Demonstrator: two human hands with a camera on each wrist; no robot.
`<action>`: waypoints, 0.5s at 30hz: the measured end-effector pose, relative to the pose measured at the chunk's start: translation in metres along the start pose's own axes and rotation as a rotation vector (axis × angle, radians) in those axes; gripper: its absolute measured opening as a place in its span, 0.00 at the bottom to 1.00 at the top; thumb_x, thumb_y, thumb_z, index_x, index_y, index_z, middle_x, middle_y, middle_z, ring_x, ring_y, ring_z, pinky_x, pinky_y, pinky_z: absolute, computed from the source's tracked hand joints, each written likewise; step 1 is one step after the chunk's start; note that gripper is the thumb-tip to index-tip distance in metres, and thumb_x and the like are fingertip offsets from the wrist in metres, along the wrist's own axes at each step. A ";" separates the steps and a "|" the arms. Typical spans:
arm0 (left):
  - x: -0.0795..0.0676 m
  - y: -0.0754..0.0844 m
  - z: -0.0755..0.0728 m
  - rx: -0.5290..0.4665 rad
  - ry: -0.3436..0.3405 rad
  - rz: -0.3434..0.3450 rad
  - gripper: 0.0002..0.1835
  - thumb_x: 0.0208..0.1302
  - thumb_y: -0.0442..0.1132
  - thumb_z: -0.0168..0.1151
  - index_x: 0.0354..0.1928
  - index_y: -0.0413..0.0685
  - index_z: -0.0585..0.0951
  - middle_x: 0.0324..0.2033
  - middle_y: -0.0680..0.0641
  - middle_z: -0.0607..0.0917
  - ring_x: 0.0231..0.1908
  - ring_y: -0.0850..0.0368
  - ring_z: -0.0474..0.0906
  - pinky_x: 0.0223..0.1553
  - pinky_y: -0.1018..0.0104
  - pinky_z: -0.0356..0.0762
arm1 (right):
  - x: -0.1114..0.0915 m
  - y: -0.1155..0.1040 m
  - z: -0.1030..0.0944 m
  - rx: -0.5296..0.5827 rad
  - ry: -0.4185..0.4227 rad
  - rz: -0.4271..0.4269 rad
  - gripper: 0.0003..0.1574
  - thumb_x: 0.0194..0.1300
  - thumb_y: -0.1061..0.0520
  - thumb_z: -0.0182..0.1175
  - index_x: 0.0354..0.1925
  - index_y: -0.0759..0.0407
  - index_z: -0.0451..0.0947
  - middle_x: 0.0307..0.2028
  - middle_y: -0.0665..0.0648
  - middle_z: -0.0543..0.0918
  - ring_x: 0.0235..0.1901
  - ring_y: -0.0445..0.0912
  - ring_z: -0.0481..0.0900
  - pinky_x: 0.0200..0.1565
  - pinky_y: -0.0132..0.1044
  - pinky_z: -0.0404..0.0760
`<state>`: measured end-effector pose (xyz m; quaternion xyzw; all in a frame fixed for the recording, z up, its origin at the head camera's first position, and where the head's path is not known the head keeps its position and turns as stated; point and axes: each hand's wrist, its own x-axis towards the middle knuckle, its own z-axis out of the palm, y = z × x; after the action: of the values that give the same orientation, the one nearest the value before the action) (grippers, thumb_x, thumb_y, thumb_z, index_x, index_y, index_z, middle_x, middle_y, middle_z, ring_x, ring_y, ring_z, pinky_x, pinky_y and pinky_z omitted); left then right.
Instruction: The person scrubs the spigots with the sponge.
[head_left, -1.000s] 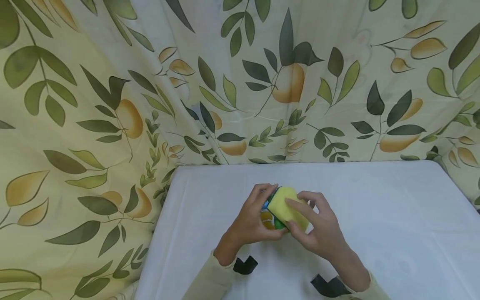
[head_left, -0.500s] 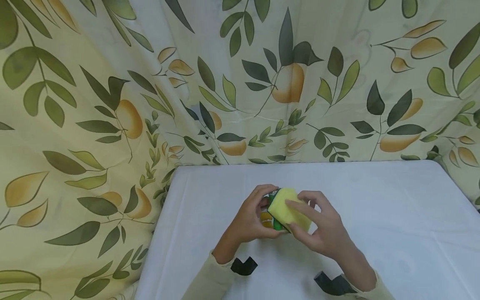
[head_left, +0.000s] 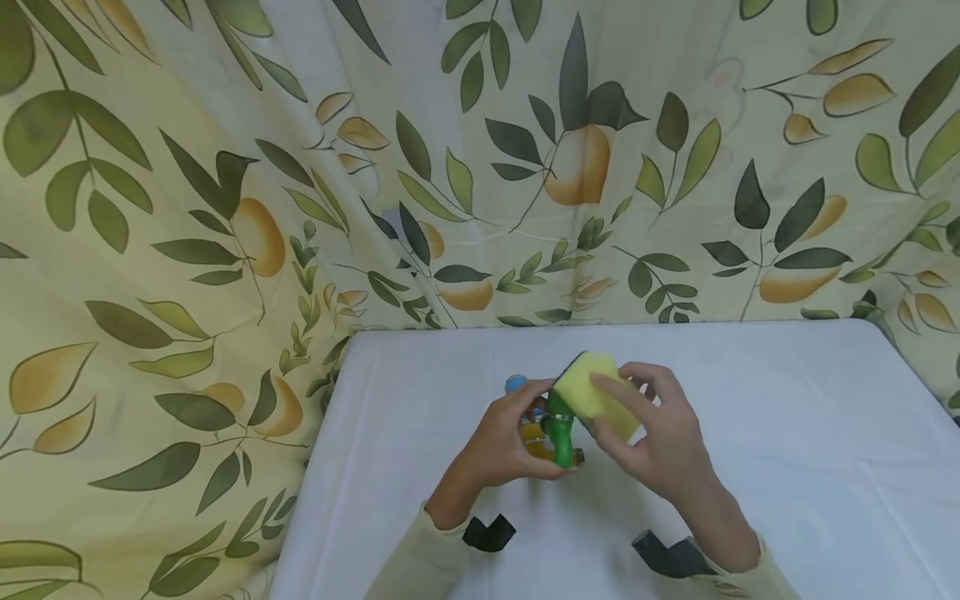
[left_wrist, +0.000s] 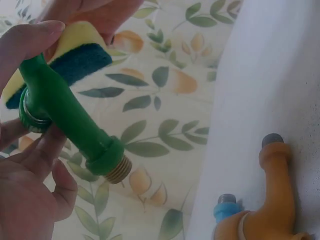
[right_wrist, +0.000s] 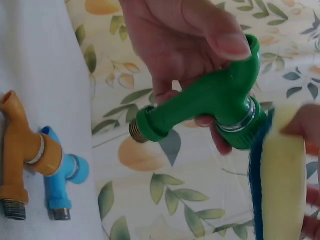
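Note:
My left hand (head_left: 498,442) grips a green water tap (head_left: 561,429), fingers and thumb around its body. A threaded brass end sticks out of the tap (left_wrist: 70,105) in the left wrist view. My right hand (head_left: 663,442) pinches a yellow sponge (head_left: 600,392) between thumb and fingers. The dark green scouring side of the sponge (right_wrist: 257,175) faces the tap, right at its round knob (right_wrist: 242,127) in the right wrist view.
An orange tap (right_wrist: 20,150) and a blue tap (right_wrist: 65,180) stand on the white table (head_left: 750,442), beyond the left hand. A curtain (head_left: 637,167) with leaves and fruit hangs behind the table's back edge and along the left.
The sponge and right hand have shifted up and to the right, uncovering more of the green tap. The blue tap's top now shows past the left hand, which has barely moved.

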<state>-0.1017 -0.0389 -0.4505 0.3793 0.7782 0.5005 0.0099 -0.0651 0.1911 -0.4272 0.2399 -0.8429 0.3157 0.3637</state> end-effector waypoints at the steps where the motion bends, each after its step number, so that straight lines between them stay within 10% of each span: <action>1: 0.000 0.000 -0.001 0.014 0.001 0.006 0.53 0.44 0.40 0.85 0.73 0.51 0.67 0.59 0.49 0.80 0.53 0.60 0.78 0.52 0.68 0.82 | 0.001 0.000 -0.001 -0.010 -0.003 0.026 0.29 0.66 0.36 0.57 0.52 0.54 0.86 0.47 0.63 0.80 0.45 0.52 0.74 0.43 0.30 0.69; 8: 0.000 0.000 -0.002 -0.009 -0.014 0.027 0.53 0.45 0.41 0.85 0.74 0.54 0.66 0.59 0.50 0.82 0.55 0.60 0.79 0.58 0.68 0.81 | 0.000 -0.004 -0.008 0.099 -0.106 -0.038 0.27 0.68 0.35 0.59 0.52 0.52 0.86 0.48 0.59 0.79 0.46 0.47 0.73 0.45 0.28 0.70; 15: 0.000 -0.006 -0.001 -0.014 -0.001 0.063 0.54 0.46 0.40 0.85 0.76 0.52 0.65 0.59 0.49 0.81 0.56 0.59 0.79 0.61 0.64 0.79 | -0.001 -0.004 -0.011 0.070 -0.122 0.077 0.32 0.46 0.55 0.73 0.55 0.50 0.85 0.50 0.56 0.79 0.45 0.43 0.74 0.45 0.19 0.72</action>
<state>-0.1056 -0.0412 -0.4547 0.4037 0.7623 0.5059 -0.0026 -0.0571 0.1964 -0.4205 0.2386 -0.8606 0.3435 0.2907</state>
